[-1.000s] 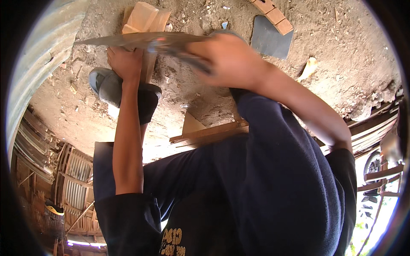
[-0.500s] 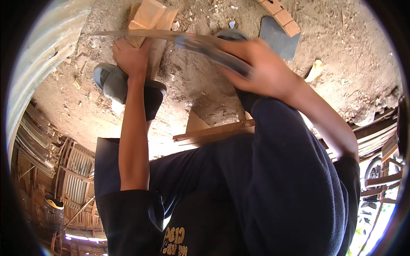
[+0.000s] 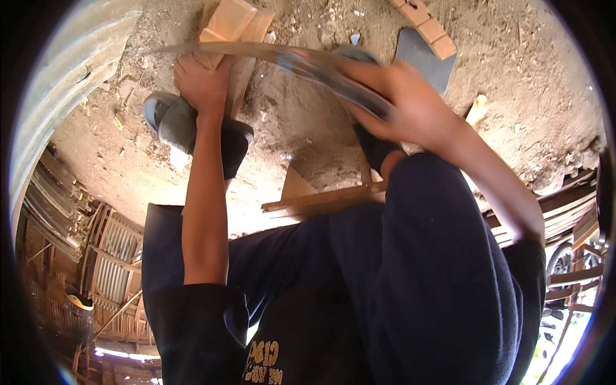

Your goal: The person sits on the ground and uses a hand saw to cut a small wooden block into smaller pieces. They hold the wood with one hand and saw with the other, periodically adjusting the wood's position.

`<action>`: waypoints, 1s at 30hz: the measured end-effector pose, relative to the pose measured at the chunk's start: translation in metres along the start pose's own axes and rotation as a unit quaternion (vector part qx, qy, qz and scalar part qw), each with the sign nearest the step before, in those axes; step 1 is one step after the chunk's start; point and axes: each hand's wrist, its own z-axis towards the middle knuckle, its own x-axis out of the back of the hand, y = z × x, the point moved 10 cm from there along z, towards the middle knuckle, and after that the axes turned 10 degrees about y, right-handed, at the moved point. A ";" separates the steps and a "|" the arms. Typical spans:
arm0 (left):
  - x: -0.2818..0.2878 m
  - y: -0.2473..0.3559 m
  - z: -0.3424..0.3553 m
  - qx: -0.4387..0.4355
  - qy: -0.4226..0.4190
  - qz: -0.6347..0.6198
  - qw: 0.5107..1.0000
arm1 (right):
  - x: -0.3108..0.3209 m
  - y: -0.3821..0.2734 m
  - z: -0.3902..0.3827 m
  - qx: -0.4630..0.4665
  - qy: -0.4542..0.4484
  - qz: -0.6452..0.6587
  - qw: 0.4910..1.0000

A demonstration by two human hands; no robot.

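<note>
My right hand (image 3: 410, 96) grips the dark handle of what looks like a handsaw (image 3: 276, 54), smeared by motion. Its long blade reaches leftward over a wooden block (image 3: 228, 22), and its thin tip lies past the block's left side. My left hand (image 3: 202, 80) is closed on the near end of that block, just below the blade. Under the block lies a longer wooden board (image 3: 242, 83) on the dirt. How the fingers sit under the block is hidden. My feet in dark slippers (image 3: 176, 125) are on either side of the board.
A row of wooden blocks (image 3: 427, 29) lies at the far right beside a dark flat sheet (image 3: 423, 61). Wood strips (image 3: 321, 197) lie near my legs. Corrugated metal (image 3: 77, 70) stands at the left. A pale scrap (image 3: 477, 109) is on the dirt floor.
The saw and my right hand have shifted to the right, drawing the blade's tip closer to the block. My left hand still holds the block; the whole view has moved slightly.
</note>
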 end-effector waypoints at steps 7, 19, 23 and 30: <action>0.008 0.004 -0.004 -0.019 0.030 0.045 0.998 | 0.012 0.000 -0.024 -0.006 -0.027 -0.006 1.000; 0.008 -0.005 -0.006 0.031 -0.002 0.041 0.999 | 0.036 0.009 -0.041 -0.014 -0.050 -0.007 0.999; 0.000 0.003 -0.002 0.007 -0.007 0.017 1.000 | -0.028 0.010 0.019 0.027 -0.021 -0.010 0.999; 0.006 -0.003 0.002 0.003 0.006 0.032 0.999 | 0.020 0.018 -0.037 -0.047 -0.050 0.001 0.998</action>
